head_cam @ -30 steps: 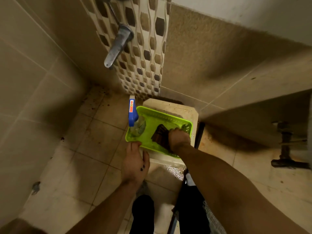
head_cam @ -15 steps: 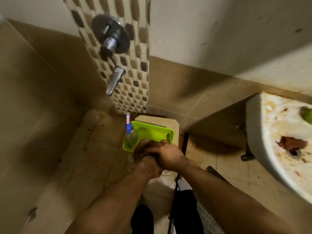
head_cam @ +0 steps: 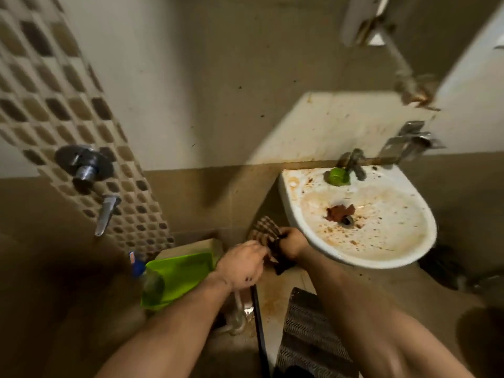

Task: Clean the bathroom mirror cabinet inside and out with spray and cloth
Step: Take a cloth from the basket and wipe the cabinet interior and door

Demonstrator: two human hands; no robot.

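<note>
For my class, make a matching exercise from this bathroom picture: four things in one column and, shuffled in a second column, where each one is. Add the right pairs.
Things
1. cloth
2. spray bottle
3. green ball
4. green basket

Places
A. on the sink rim by the tap
B. on a stool, lower left
C. in the grip of both the left hand and right hand
D. standing in the basket's near corner

Pairs: 1-C, 2-D, 3-A, 4-B
</note>
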